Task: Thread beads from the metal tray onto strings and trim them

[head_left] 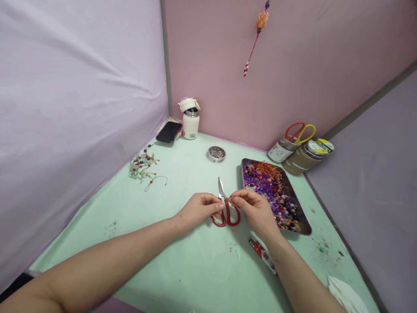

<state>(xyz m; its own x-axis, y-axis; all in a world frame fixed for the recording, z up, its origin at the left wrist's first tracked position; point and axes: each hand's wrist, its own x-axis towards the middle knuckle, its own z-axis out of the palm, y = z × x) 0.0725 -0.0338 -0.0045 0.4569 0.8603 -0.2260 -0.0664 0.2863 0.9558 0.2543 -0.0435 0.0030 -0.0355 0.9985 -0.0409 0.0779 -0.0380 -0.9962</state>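
My left hand (202,208) and my right hand (257,212) are close together above the middle of the table, fingertips pinched. A thin bit of red cord (230,199) seems to show at the right fingertips; what the left fingers pinch is too small to make out. Beneath both hands lie red-handled scissors (233,223), their blades pointing away from me. My right hand partly covers a metal tray (301,213) of purple, orange, black and clear beads (267,187), with a tangle of orange-red cord (267,169) at its back.
Strung beads (143,165) lie at left. Behind stand a phone (169,131), a white bottle (190,125) and a small round case (216,153). Jars (280,150), one holding scissors (301,132), are back right. A red-white packet (262,255) lies by my right wrist. A beaded cord (252,48) hangs on the wall.
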